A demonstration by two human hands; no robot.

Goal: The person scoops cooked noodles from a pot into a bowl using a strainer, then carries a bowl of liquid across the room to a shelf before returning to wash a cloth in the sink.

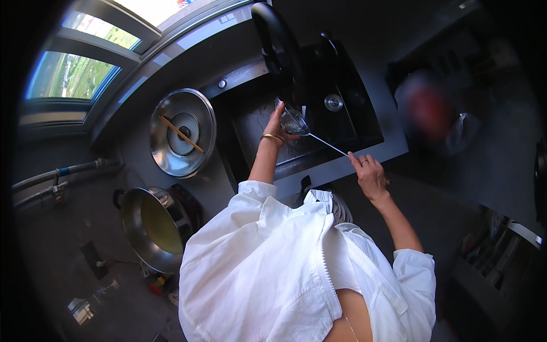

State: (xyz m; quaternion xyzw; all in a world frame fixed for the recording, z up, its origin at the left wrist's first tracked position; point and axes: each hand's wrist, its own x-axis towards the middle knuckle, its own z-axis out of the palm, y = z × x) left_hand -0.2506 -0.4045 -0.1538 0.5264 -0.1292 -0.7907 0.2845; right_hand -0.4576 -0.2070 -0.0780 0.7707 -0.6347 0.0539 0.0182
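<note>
Over the dark sink basin (252,132), below the black faucet (280,34), my left hand (275,125) grips a clear glass vessel (294,122), tilted with one end toward my right side. My right hand (368,173) pinches the end of a thin, light-coloured rod (328,143) above the sink's front edge. The rod's far end reaches the glass; whether it goes inside, and what its tip is like, I cannot tell.
A metal lid (162,149) with wooden chopsticks (181,134) across it lies left of the sink. Nearer on the left stands a large metal pot (132,233) holding yellowish liquid. A blurred red object (428,112) and clear plastic (463,132) are at the right.
</note>
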